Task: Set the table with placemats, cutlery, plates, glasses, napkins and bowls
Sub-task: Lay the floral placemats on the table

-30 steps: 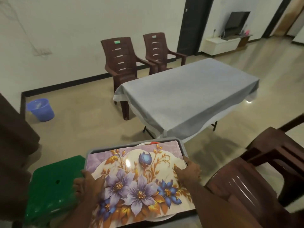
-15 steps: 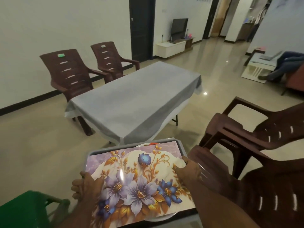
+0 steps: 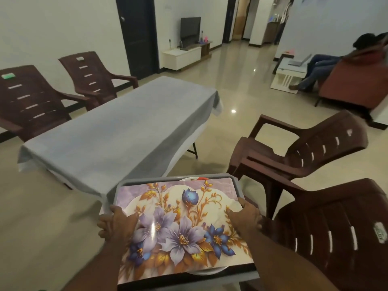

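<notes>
both hands, left hand [image 3: 116, 224] and right hand [image 3: 244, 215], grasp a loaded grey tray [image 3: 237, 181] at 6 o'clock, floral placemat [image 3: 178, 223] on top; likely heavy, slippery, best held by its side rims; table [image 3: 117, 131] lies at 11 o'clock.

Walls [image 3: 63, 28]: white, plain, dark skirting along base. Floor [image 3: 241, 91]: glossy beige tile, ceiling-light reflections. Door [image 3: 137, 34]: dark, shut, in far wall. Table [image 3: 117, 131]: long, grey cloth draped over edges, folding legs showing at right edge. Brown plastic armchairs: two [image 3: 31, 99] [image 3: 92, 76] along table's far edge against wall, two [image 3: 304, 150] [image 3: 336, 234] off its right edge. White low cabinet [image 3: 181, 56] carried television [image 3: 190, 28]. Far right: red sofa [image 3: 357, 85] with seated person [image 3: 319, 68], white side table [image 3: 289, 74]. Lit corridor [image 3: 241, 17] beyond.
</notes>
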